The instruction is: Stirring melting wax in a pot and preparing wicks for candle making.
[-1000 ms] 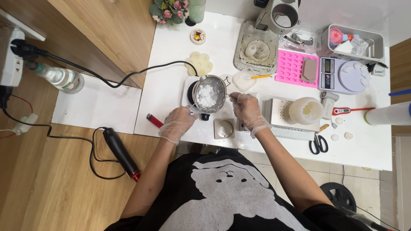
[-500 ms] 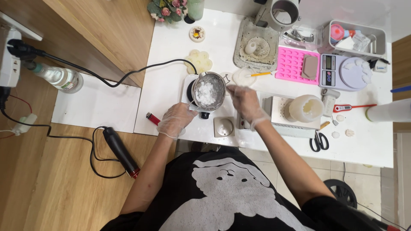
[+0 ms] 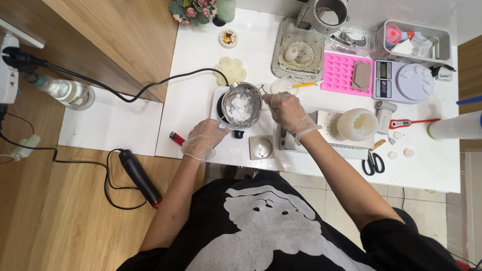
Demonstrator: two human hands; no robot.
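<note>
- Head view, against the picture half a second back: the right hand [image 3: 287, 111] has slid a little toward the upper left of the frame and now sits hard against the right rim of the steel melting pot [image 3: 242, 105]. The left hand [image 3: 203, 139] has barely shifted.
- The pot stands just above the frame's centre on a small black hot plate [image 3: 224, 107] on the white counter [image 3: 196, 100]. White wax flakes [image 3: 240, 107] lie heaped inside, not yet melted.
- The left hand's grip looks closed around the pot's handle at the lower left of the pot, though the glove hides the fingers.
- The right hand's grip is pinched narrow. What it holds I cannot tell; something thin may reach the rim.
- To do this well, in my judgement: hold the handle firm so the pot stays flat on the plate, and keep gloved fingers off the hot rim.
- A power cord [image 3: 150, 88] runs off to the left. A red lighter [image 3: 177, 138] lies near the left hand, and a cream silicone mould [image 3: 357, 124] stands well to the right.
</note>
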